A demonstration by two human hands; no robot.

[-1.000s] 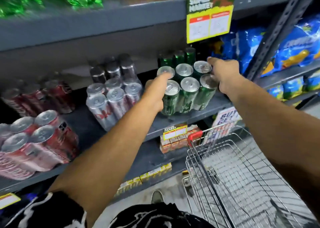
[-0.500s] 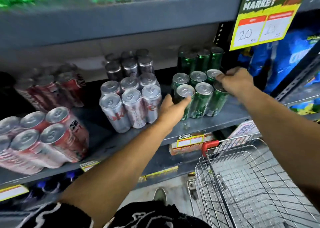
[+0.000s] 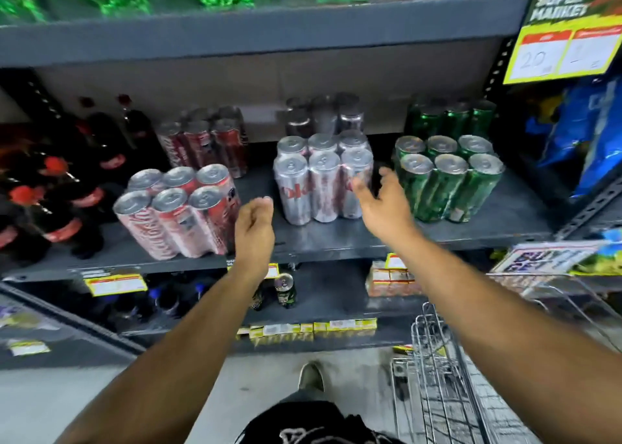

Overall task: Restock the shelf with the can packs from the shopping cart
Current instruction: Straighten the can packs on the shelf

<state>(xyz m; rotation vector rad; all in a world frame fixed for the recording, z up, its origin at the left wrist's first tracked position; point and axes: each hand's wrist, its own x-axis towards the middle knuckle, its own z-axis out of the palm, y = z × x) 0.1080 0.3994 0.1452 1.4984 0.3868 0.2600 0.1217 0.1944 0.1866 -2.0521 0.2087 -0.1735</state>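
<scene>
Both hands off the green pack (image 3: pixel 449 181) now — left hand (image 3: pixel 254 224), right hand (image 3: pixel 383 204) spread empty.

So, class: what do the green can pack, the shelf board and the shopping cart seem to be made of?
Green can pack: probably aluminium cans, shiny silver tops, in glossy clear plastic wrap. Shelf board: likely grey painted metal, with a dull sheen. Shopping cart: bright bare steel wire mesh.
</scene>
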